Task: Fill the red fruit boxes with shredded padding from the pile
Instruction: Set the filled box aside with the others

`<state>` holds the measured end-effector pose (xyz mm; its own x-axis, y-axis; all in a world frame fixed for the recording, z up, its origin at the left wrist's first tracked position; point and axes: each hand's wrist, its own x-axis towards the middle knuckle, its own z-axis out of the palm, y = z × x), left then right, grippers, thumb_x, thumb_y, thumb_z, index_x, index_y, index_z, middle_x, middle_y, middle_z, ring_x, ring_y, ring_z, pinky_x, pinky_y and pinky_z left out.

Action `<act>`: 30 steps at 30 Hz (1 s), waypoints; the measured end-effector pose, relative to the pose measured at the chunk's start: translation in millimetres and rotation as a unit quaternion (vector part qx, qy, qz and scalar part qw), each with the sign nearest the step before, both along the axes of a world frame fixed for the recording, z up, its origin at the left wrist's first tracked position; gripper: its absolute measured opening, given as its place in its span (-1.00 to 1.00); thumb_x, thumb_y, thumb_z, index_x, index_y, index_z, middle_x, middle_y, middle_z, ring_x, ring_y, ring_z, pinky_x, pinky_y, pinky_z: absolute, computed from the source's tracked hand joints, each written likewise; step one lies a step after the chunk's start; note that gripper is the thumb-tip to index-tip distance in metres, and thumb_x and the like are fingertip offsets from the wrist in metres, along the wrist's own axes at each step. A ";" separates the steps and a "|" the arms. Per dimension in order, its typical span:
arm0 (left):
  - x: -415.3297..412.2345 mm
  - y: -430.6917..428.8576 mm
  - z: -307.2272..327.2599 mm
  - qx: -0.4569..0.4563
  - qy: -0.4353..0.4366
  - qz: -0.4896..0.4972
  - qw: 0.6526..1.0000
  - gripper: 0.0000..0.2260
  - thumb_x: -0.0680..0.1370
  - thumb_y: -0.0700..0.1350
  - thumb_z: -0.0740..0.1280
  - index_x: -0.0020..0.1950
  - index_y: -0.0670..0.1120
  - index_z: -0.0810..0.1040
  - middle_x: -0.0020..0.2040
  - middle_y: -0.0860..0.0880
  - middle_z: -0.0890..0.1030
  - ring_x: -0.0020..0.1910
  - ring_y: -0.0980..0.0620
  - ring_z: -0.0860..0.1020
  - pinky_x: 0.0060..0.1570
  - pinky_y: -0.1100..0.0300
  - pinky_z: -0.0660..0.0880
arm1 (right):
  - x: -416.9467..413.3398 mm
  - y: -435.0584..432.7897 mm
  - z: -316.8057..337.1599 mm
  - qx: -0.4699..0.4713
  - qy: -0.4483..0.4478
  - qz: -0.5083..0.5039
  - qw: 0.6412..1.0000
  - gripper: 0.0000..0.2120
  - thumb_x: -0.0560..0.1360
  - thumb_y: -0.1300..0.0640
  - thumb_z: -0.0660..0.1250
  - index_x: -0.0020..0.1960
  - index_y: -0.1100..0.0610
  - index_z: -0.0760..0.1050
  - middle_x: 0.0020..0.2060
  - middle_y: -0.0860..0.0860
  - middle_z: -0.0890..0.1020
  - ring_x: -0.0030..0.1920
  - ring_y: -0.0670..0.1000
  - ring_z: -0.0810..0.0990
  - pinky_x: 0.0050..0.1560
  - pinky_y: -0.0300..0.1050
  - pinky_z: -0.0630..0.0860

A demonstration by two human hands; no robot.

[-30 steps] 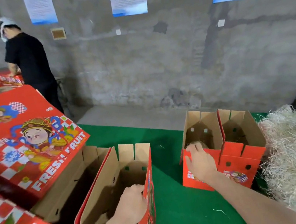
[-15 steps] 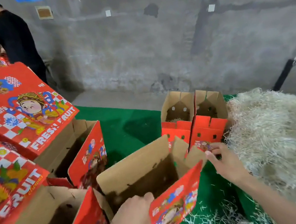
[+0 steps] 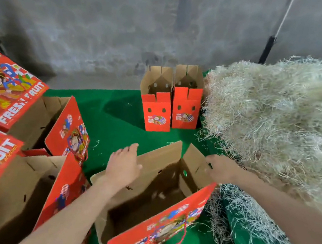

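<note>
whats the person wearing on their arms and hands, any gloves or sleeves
Nothing that shows. The left hand and right hand are both bare, with no gloves, rings or tape in view. The left forearm and right forearm are bare too: no sleeve, watch or wristband before the frame edge.

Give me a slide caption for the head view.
Left hand presses and right hand grips an open red fruit box beside the padding pile.

I am now holding the red box just beside the padding pile, pulled away from the stacked boxes farther from it. My left hand is resting flat over its far wall; my right hand is gripping the flap nearest the pile.
</note>
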<state>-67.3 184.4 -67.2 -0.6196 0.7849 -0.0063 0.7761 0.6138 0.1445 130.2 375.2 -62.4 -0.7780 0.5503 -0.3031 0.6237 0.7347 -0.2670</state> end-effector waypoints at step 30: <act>247.8 138.8 33.5 0.136 -0.211 -0.295 0.922 -0.64 0.56 0.02 0.26 0.36 0.09 0.36 0.37 0.16 0.37 0.34 0.18 0.32 0.37 0.21 0.16 | 262.6 67.9 69.7 0.170 0.180 -0.247 0.937 -0.61 0.48 0.11 0.36 0.28 0.11 0.41 0.19 0.07 0.54 0.14 0.07 0.52 0.12 -0.10 0.45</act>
<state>180.5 323.2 -33.7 -0.0727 0.9926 0.0974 0.8030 0.0003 0.5960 392.7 443.2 7.4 -0.4207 0.8877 0.1870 0.8250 0.4601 -0.3282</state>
